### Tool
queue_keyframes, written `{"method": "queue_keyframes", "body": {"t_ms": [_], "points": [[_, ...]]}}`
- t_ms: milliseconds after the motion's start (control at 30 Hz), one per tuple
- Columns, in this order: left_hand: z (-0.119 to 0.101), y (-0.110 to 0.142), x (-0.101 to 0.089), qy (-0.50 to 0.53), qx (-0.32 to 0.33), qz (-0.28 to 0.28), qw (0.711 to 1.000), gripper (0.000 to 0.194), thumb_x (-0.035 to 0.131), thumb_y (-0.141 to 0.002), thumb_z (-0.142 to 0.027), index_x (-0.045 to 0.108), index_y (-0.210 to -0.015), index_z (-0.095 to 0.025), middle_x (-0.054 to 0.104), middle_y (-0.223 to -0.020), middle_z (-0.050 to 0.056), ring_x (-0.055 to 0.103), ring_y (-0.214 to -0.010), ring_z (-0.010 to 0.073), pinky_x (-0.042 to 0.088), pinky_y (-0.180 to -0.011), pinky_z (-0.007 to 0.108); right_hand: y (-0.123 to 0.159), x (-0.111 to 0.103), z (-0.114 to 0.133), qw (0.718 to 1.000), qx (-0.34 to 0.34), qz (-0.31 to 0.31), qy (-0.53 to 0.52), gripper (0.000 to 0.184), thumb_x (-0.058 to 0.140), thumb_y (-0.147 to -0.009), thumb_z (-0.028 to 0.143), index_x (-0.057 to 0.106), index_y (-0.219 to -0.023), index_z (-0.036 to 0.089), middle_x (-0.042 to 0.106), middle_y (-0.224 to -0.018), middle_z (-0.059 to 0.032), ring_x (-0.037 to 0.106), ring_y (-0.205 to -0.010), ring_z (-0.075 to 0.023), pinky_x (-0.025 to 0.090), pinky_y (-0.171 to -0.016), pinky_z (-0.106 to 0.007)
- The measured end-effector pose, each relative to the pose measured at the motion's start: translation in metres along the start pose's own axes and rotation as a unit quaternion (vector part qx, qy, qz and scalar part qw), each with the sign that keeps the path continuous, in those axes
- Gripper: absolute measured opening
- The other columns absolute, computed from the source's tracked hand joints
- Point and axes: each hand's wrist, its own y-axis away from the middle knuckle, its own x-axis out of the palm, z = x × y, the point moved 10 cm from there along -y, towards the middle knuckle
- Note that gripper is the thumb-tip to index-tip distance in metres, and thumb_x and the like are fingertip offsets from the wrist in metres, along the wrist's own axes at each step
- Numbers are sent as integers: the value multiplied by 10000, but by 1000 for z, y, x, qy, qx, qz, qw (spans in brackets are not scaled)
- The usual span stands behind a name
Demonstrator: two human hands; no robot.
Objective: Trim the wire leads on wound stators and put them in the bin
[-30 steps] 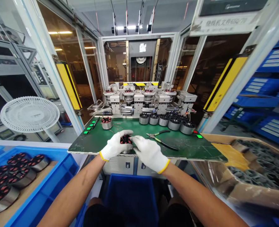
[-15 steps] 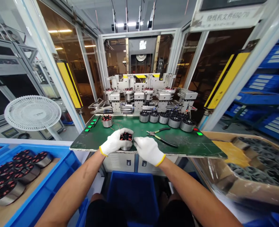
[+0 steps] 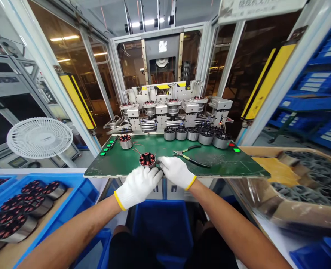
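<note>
1. Two hands in white knit gloves with yellow cuffs are reaching over the bench. The left hand [image 3: 138, 187] is lying open, its fingers together and holding nothing. The right hand [image 3: 177, 172] is extended, its fingertips ending at the stator's right side, though whether they are gripping or only touching it cannot be told.
2. A wound stator [image 3: 147, 160] with red coils on a steel body is standing upright near the bench's front edge, between the two hands, with thin lead wires [image 3: 137, 150] curling out to its left.
3. A green work board [image 3: 117, 166] is carrying steel-and-black stators [image 3: 193, 134] in a row along its back edge, another wound stator [image 3: 125, 142], and green-handled pliers [image 3: 188, 154] to the right.
4. A white winding machine [image 3: 165, 108] is standing behind the board, between yellow light curtains [image 3: 269, 82]. Wound stators [image 3: 22, 224] are lying in a blue tray [image 3: 78, 194] on the left, and bare cores [image 3: 302, 194] are filling a cardboard box [image 3: 266, 151] on the right.
</note>
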Motion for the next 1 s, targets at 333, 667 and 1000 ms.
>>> {"method": "queue_keyframes", "body": {"t_ms": [333,667,1000], "points": [[2,4,-3,-6,12,65,998,314,394,-850,-107,579,-1098,-164,638,-941,116,608,-808,262,502,-649,388,2,-8,8,996,7,-17,88,353,332,-926,263,566,-1189,232,652,-922,-70,600,-834,-206,366,-699,-294],[55,25,-16,304,-154,-107,934,286,376,-890,-186,611,-1050,-224,691,-987,32,638,-902,167,496,-805,284,-4,-3,13,991,16,17,132,315,330,-906,216,598,-1071,206,647,-902,-98,618,-835,-234,387,-689,-318],[99,2,-15,446,-318,-82,833,263,433,-848,-274,670,-942,-209,701,-798,6,621,-681,155,486,-628,258,16,3,33,987,-12,53,148,171,415,-846,157,582,-879,150,651,-804,-124,645,-783,-271,445,-658,-363]]}}
